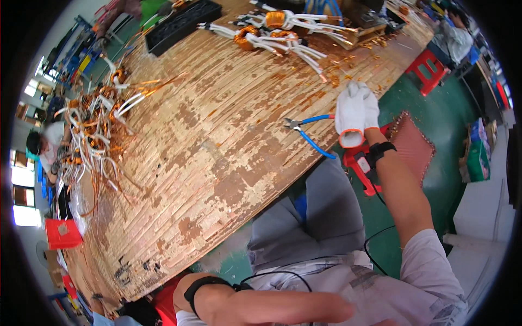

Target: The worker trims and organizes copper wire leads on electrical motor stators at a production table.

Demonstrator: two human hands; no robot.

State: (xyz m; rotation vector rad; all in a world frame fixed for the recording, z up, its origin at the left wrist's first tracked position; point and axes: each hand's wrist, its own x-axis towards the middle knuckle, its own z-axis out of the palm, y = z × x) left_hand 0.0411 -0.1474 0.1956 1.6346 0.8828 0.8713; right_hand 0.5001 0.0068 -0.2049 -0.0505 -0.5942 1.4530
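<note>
My right hand (372, 113), in a white work glove, is at the table's right edge. A second white glove (348, 117) lies against it, its orange-rimmed cuff hanging open toward me; the right hand's fingers seem closed on it and are partly hidden. Just left of the gloves, cutting pliers (304, 123) with blue handles lie on the table, jaws pointing left and handles spread. One handle's reddish end nearly meets the glove. My left hand (340, 308) is bare and blurred low in front of my body, with its fingers not clearly seen.
Copper-wound coils (266, 35) with white-sleeved leads lie at the table's far side, near a black tray (182, 27). A heap of similar coils (95, 127) covers the left side. A red stool (427, 71) stands at right. Two people sit farther off, left and right.
</note>
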